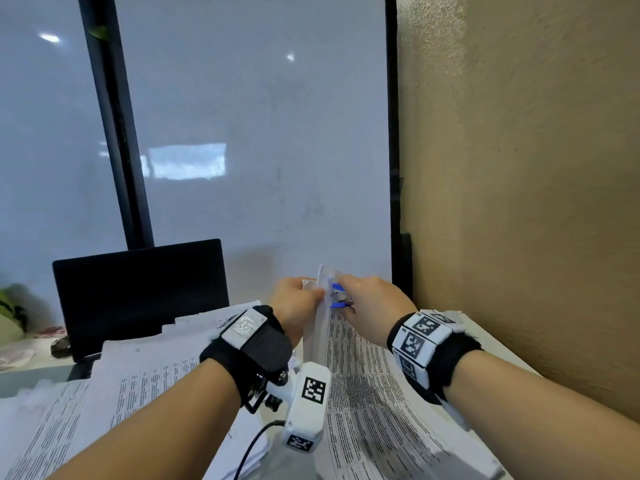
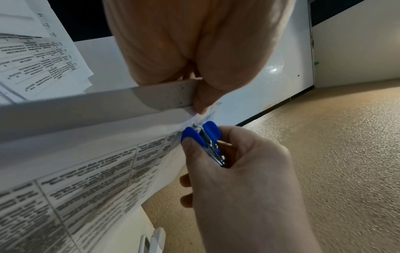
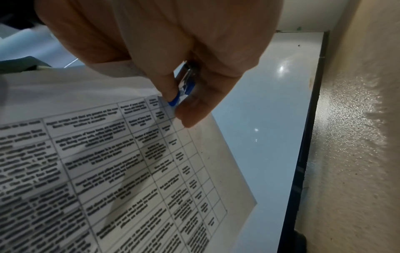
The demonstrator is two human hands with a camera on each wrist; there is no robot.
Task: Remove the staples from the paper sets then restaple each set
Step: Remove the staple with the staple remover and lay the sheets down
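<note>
A stapled paper set [image 1: 360, 372] printed with a table is lifted off the desk, its far corner raised. My left hand [image 1: 298, 299] pinches that crumpled corner [image 2: 203, 118] between thumb and fingers. My right hand [image 1: 370, 303] grips a blue staple remover [image 1: 337, 296] and squeezes it with its metal claws at the same corner [image 2: 199, 131]. In the right wrist view the blue staple remover [image 3: 179, 95] sits between thumb and fingers at the edge of the paper set [image 3: 121, 162]. The staple itself is hidden.
More printed sheets [image 1: 114, 393] lie in loose piles on the desk to the left. A dark laptop [image 1: 138, 292] stands open behind them. A whiteboard [image 1: 249, 133] stands ahead and a textured beige wall [image 1: 519, 168] closes the right side.
</note>
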